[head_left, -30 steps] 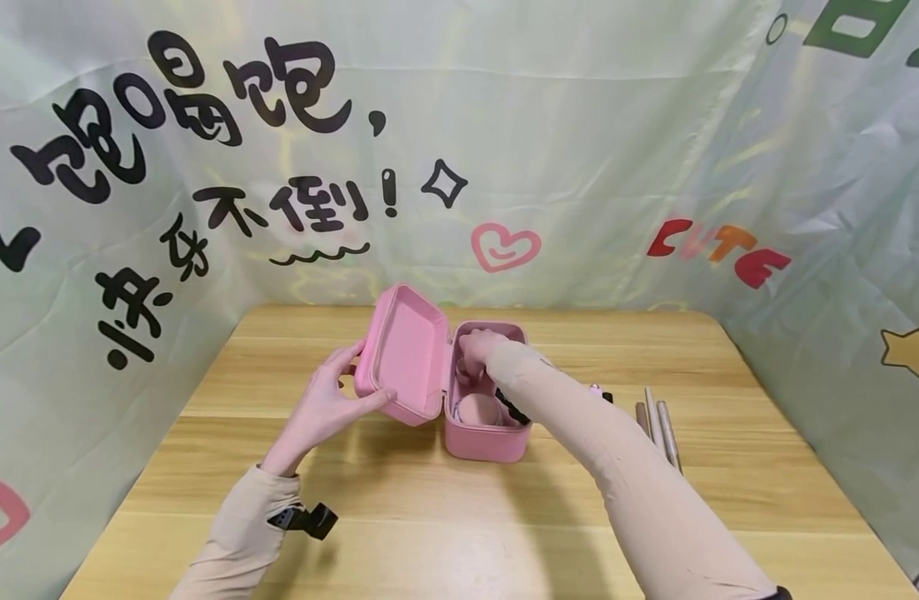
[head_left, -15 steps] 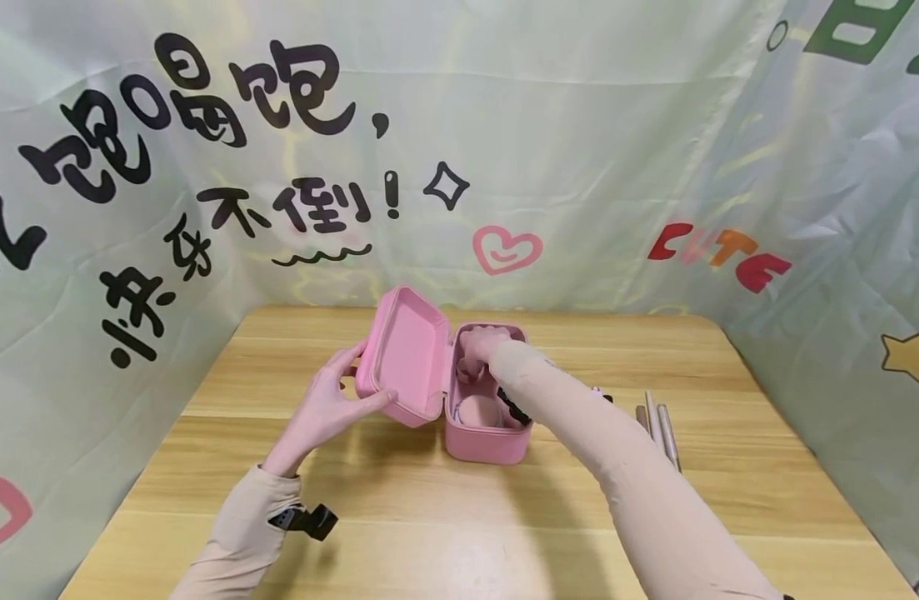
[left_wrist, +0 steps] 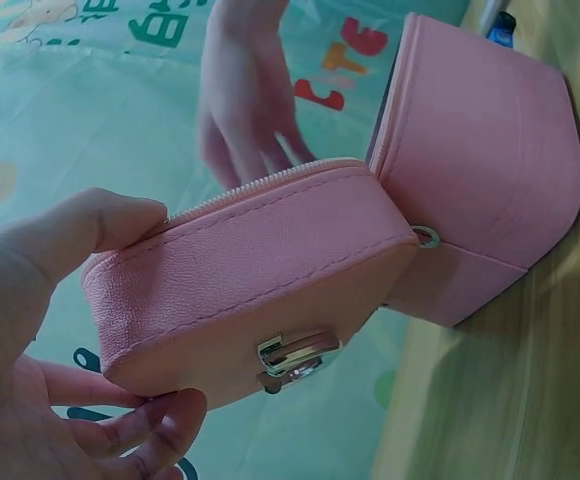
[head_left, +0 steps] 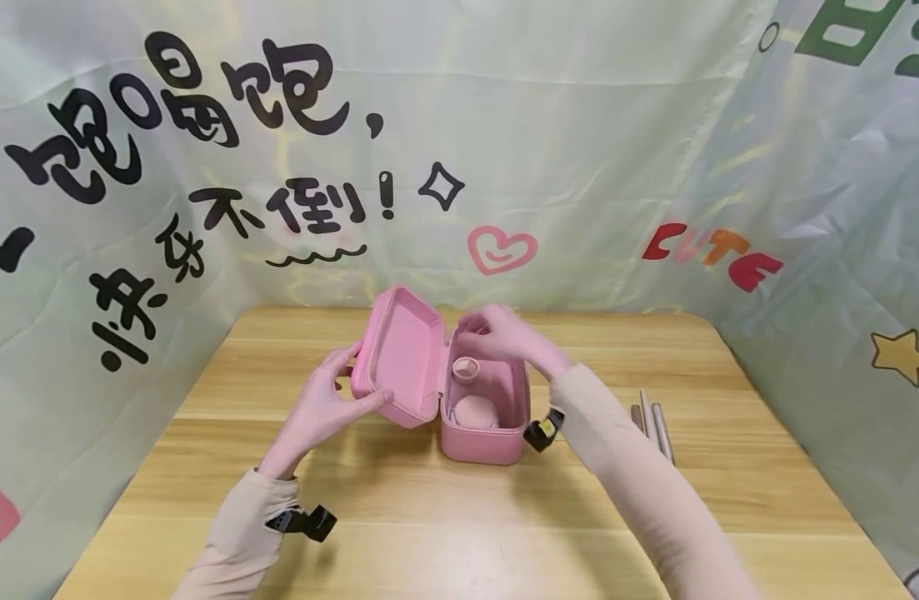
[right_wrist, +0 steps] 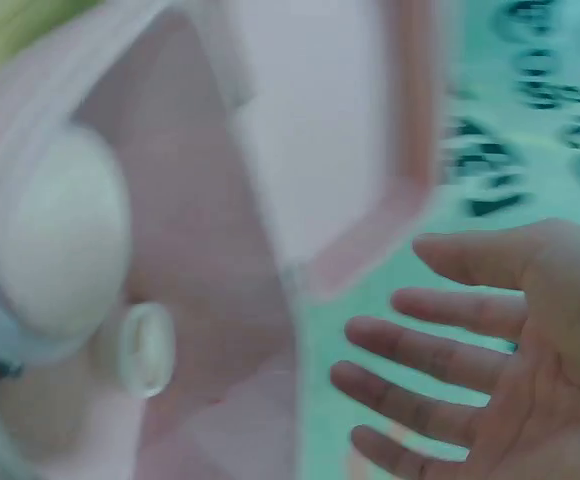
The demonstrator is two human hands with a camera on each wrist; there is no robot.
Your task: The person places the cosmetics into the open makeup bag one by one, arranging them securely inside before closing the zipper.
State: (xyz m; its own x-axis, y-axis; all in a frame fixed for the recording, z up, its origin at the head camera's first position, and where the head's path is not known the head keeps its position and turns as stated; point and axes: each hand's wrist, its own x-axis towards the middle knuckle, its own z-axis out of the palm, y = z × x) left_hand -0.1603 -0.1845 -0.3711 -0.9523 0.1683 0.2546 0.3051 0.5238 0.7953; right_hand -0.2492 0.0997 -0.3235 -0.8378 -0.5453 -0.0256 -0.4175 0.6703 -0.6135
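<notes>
A person's left hand point(head_left: 320, 408) pinches the raised lid point(head_left: 408, 358) of a pink case point(head_left: 483, 447) on a wooden surface point(head_left: 429, 525); the right hand point(head_left: 498, 333), fingers spread, hovers at its far end before lettered cloth point(head_left: 579, 150).

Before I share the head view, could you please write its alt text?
A person's left hand grips the open lid of a pink case on a wooden table; the right hand hovers at the case's far end. Inside sit a small ring-like piece and a larger rounded item; three slim rods lie further right.
</notes>
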